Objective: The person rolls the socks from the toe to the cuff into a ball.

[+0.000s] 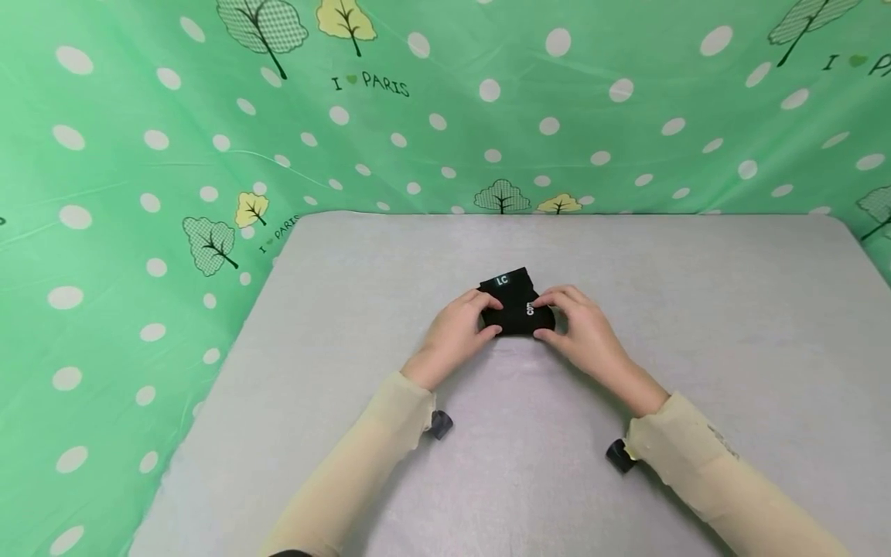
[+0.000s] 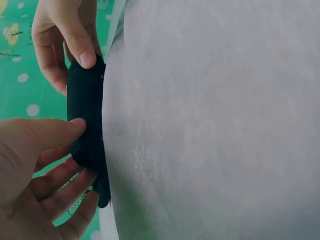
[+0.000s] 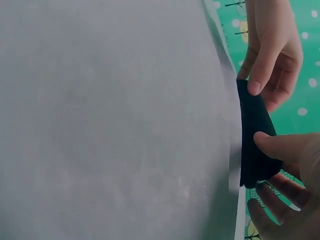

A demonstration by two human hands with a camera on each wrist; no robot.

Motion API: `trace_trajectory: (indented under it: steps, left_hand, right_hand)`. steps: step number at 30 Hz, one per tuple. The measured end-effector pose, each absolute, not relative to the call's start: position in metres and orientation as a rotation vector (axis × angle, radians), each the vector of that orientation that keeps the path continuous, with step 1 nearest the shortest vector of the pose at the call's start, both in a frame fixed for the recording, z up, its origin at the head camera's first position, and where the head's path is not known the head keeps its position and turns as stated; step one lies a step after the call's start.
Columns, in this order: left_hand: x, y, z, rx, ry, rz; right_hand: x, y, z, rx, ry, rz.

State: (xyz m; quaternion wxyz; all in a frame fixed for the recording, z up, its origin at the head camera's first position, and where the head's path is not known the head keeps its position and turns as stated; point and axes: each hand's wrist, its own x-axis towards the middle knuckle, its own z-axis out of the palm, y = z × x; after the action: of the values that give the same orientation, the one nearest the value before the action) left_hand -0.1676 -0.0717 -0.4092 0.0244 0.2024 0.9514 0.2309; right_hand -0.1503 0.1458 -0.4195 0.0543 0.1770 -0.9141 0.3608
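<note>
A small bundle of black socks (image 1: 513, 320) lies folded on the grey table, with white lettering on its upper flap and near its right end. My left hand (image 1: 455, 331) pinches the left end, thumb at the near edge and fingers over the top. At the right end, my right hand (image 1: 586, 334) grips the same way. In the left wrist view the socks (image 2: 86, 107) form a thick roll between both thumbs. The right wrist view shows the roll (image 3: 256, 120) too, with the right thumb pressed on its near side and some fingers spread below.
The grey tabletop (image 1: 515, 456) stretches around the hands on every side. Behind and to the left hangs a green cloth (image 1: 390, 155) with white dots and printed trees. Small dark devices sit at the left wrist (image 1: 441, 424) and right wrist (image 1: 619, 456).
</note>
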Motion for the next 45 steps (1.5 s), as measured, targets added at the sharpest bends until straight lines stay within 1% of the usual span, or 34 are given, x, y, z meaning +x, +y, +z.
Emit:
trace_trajectory:
  steps: [7, 12, 20, 28, 33, 41, 45]
  left_hand:
    - [-0.167, -0.069, -0.407, 0.717, 2.95, 0.569]
    - [-0.17, -0.067, -0.405, 0.721, 2.944, 0.508]
    - [-0.17, -0.071, -0.403, 0.639, 2.899, 0.632]
    - [-0.17, -0.081, -0.403, 0.663, 2.819, 0.772]
    - [-0.168, -0.084, -0.405, 0.692, 2.85, 0.756]
    - [-0.17, -0.082, -0.407, 0.634, 2.919, 0.694]
    - [-0.172, -0.082, -0.406, 0.601, 2.916, 0.691]
  right_hand:
    - [-0.152, 0.142, -0.416, 0.657, -2.824, 0.845]
    - [-0.155, 0.14, -0.412, 0.648, -2.845, 0.814]
    - [-0.154, 0.14, -0.407, 0.603, -2.862, 0.934]
    - [-0.149, 0.141, -0.404, 0.514, -2.935, 1.088]
    - [-0.149, 0.141, -0.406, 0.518, -2.906, 1.121]
    - [-0.154, 0.143, -0.409, 0.481, -2.869, 1.183]
    - [-0.154, 0.143, -0.408, 0.549, -2.819, 1.172]
